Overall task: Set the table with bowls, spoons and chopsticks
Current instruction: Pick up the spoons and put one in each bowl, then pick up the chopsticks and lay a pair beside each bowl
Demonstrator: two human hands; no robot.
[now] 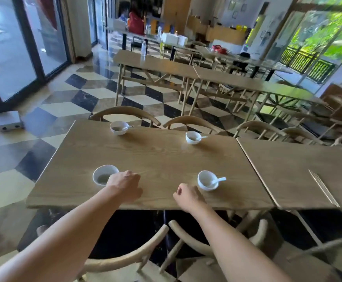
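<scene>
So the table has four bowls. The 5 o'clock bowl has a spoon in it, and the 11 o'clock bowl and 1 o'clock bowl each have one too. The left hand is curled, knuckles up, right against the 7 o'clock bowl; can't tell if it's holding anything. The right hand is loosely curled near the 5 o'clock bowl, holding nothing, and the hands are apart. Chopsticks lie on the next table, off at 3 o'clock.
</scene>
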